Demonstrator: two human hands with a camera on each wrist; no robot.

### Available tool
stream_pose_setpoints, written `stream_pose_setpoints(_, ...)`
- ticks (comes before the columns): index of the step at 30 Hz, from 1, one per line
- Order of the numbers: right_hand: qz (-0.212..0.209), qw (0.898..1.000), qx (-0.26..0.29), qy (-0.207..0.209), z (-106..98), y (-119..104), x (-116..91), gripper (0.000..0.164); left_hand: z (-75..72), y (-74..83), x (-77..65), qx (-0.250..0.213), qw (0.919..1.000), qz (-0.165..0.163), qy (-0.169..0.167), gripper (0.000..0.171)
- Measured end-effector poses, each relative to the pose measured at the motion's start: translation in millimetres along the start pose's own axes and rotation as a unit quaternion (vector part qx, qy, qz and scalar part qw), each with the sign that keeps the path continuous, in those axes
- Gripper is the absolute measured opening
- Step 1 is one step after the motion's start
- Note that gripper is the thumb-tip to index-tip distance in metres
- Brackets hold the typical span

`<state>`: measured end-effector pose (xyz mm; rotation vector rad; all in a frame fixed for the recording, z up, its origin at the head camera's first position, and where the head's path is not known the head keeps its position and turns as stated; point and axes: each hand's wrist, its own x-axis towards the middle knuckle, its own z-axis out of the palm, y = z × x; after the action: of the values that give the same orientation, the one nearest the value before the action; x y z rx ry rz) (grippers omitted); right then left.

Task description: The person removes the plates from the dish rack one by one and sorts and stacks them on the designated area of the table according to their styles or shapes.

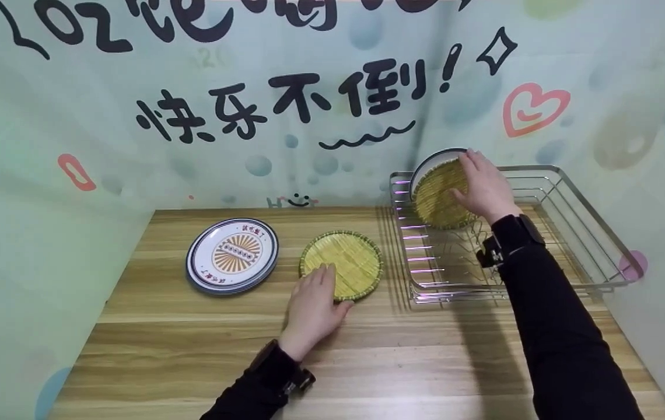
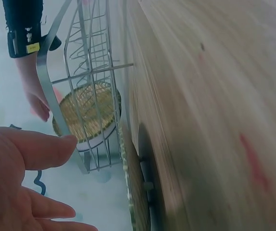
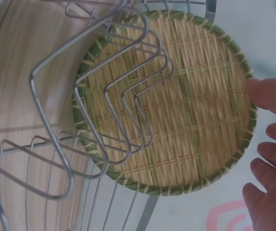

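My right hand (image 1: pixel 487 185) is at the upper right edge of a round woven bamboo tray (image 1: pixel 440 198), which stands upright in the wire dish rack (image 3: pixel 106 91). The thumb (image 3: pixel 268 94) lies right at the tray's green-bound rim, and the other fingertips show beside it. Behind that tray, part of a white plate with a dark rim (image 1: pixel 434 158) shows. My left hand (image 1: pixel 312 309) reaches over the near edge of a second round woven tray (image 1: pixel 356 259), flat on the table. In the left wrist view, its thumb and fingers are extended, with a gap between them.
To the left, a stack of white plates (image 1: pixel 210 236) with blue rims and a printed orange pattern lies on the wooden table (image 1: pixel 204 350). The rack's raised metal rim (image 1: pixel 595 227) runs along the right side. A printed cloth backdrop (image 1: pixel 221 175) hangs behind.
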<state>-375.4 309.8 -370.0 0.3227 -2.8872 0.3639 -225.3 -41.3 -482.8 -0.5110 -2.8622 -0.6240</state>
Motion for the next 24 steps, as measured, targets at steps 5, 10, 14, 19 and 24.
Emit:
stream_pose_setpoints(5, 0.003, 1.0, -0.002, -0.023, 1, 1, 3, 0.083, 1.5, 5.4, 4.1, 0.006, 1.0, -0.002, -0.007, 0.083)
stream_pose_setpoints(10, 0.001, 0.999, -0.006, -0.035, 0, -1, 6, 0.085, 1.3, 10.2, 7.3, 0.005, 1.0, 0.0, -0.005, 0.083)
stream_pose_setpoints(14, 0.004, 0.999, -0.02, -0.033, 0, -2, 8, 0.082, 2.0, 12.2, 8.6, 0.01, 0.9999, 0.006, -0.006, 0.081)
stream_pose_setpoints(19, 0.007, 1.0, -0.016, 0.014, 1, -2, 7, 0.07, 2.4, 14.9, 11.1, 0.006, 0.9999, 0.011, -0.012, 0.081)
stream_pose_setpoints(24, 0.031, 0.997, -0.018, 0.063, 0, -8, 7, 0.046, 3.1, 19.1, 12.5, 0.003, 0.9997, 0.025, -0.006, 0.081)
